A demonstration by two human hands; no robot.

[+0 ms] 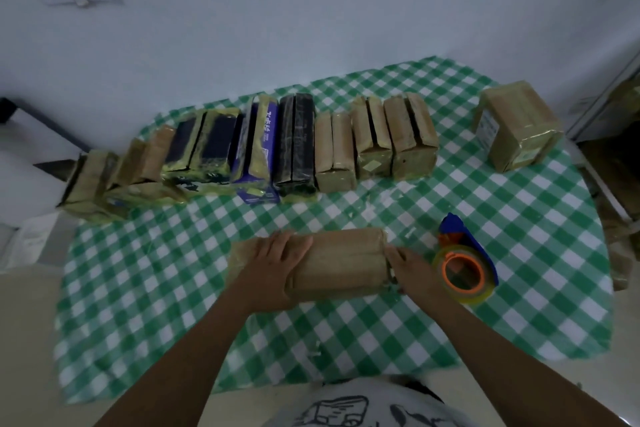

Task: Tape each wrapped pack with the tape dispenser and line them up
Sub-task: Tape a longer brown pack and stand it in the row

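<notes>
- Head view, far left to centre: shows a row of taped packs (249, 149) standing side by side along the far part of the checked tablecloth (173, 288), brown, black and blue ones touching.
- Near, left of centre: lays the left hand (277, 263) flat on top of the brown pack (343, 260), fingers spread and fairly straight, pressing down and gripping nothing.
- Near centre: finds that pack lying on its side, nearer than the row and well apart from it, not yet lined up.
- Right end of the pack: sets the right hand (412, 270) against the end face, fingertips pushing on the wrapping, fingers extended, no clasp to be made out through the blur.
- Just right of that hand: leaves the tape dispenser (464, 267) lying on the cloth, touched by neither hand.
- Far right: keeps a lone brown pack (516, 125) standing apart from the row.
- Step in hand, as judged: seems to be pressing the end fold shut before taping.
- Next move probably calls for pinning the pack with the left hand, reaching right for the dispenser, running tape over that end, then standing the pack at the row's right end.
</notes>
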